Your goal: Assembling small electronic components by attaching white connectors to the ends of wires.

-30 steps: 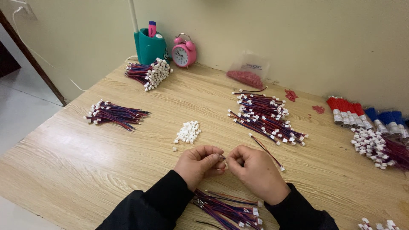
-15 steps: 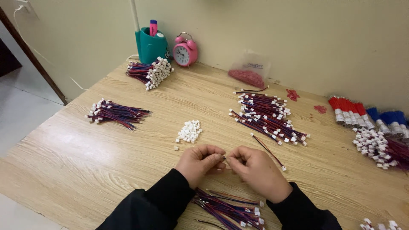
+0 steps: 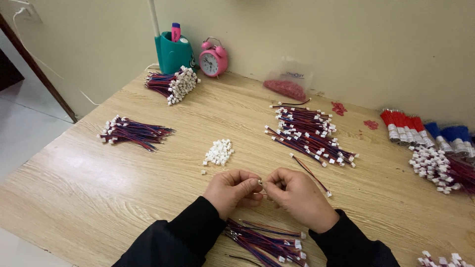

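My left hand (image 3: 232,190) and my right hand (image 3: 297,195) meet above the wooden table (image 3: 99,188), fingertips pinched together on a small white connector and thin wire (image 3: 261,184). A little pile of white connectors (image 3: 218,152) lies just beyond my left hand. A single red-and-blue wire (image 3: 310,173) lies by my right hand. Below my wrists sits a bundle of red-and-blue wires (image 3: 264,241). A large heap of such wires with white plugs (image 3: 309,134) spreads out beyond my right hand.
Two more wire bundles lie at left (image 3: 131,132) and far left (image 3: 173,85). A teal pen holder (image 3: 173,52), pink alarm clock (image 3: 213,58) and bag of red parts (image 3: 288,86) stand by the wall. Red and blue bundles (image 3: 428,131) sit at right.
Both hands stay pinched together at the same spot; only the fingers shift slightly on the small connector and wire.
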